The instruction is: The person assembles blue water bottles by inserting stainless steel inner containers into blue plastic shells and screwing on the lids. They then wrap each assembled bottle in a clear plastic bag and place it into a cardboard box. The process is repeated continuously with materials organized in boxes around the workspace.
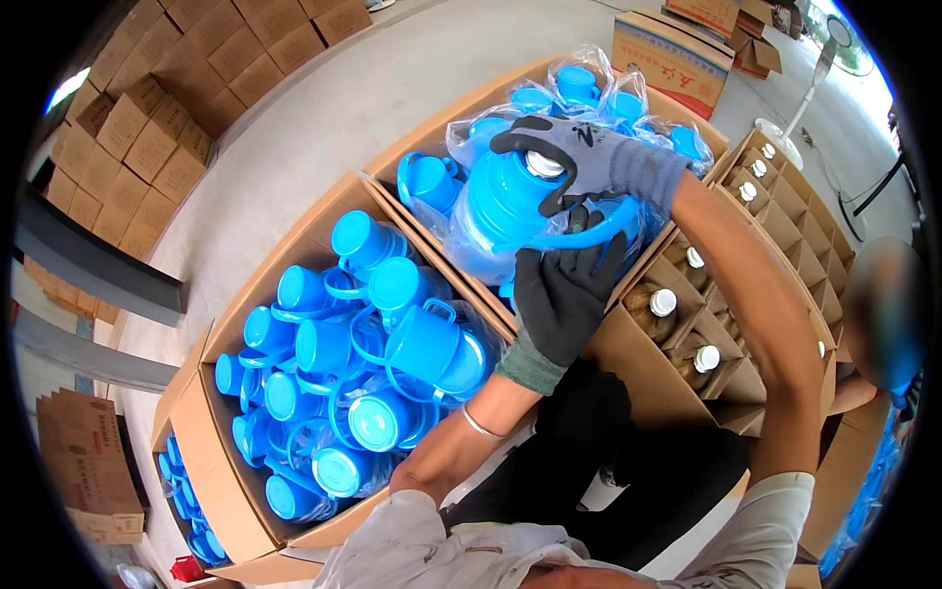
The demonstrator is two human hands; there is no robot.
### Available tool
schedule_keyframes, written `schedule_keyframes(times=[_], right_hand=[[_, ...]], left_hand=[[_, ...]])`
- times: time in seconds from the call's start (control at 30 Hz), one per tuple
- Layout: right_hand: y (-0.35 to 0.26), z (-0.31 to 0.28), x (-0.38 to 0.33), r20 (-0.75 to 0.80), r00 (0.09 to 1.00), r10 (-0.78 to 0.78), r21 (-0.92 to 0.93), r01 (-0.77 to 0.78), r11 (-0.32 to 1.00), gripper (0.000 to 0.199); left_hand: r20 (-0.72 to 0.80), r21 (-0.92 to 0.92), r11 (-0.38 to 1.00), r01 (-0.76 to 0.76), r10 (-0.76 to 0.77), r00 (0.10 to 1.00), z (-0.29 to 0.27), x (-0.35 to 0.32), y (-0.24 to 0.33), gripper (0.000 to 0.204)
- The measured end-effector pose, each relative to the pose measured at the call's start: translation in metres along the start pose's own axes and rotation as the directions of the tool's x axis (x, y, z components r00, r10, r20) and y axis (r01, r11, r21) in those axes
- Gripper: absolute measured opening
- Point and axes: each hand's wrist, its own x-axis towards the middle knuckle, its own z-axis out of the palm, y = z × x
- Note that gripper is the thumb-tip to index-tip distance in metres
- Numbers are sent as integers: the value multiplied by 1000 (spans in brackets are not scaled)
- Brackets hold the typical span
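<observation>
Right hand (579, 162), gloved, is curled over the silver-capped top of a blue jug (502, 201), located at the upper carton (400, 208). Left hand (564, 294) is loosely open, palm up, fingers at the jug's blue handle (579, 238); firm contact cannot be confirmed.

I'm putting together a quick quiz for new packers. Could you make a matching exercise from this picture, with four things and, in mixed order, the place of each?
Things
1. Blue plastic container with a curved handle
2. Blue plastic cups with loop handles
3. Rounded vessels with white caps
4. Closed brown cardboard boxes

Places
A. Stacked at the picture's upper left
B. In the divided brown cardboard carton on the right
C. Beneath the grey-and-black-gloved right hand
D. Heaped in the open brown cardboard carton on the left

Pairs: 1-C, 2-D, 3-B, 4-A
</observation>
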Motion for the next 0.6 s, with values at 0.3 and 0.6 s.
schedule_keyframes(times=[0.3, 0.6], right_hand=[[-28, 85, 22, -84, 996, -17, -273, -7, 962, 85], [-48, 97, -224, -378, 727, 572, 393, -434, 811, 50]], left_hand=[[-158, -180, 974, 138, -167, 973, -119, 46, 63, 27], [105, 979, -179, -100, 17, 994, 11, 98, 186, 46]])
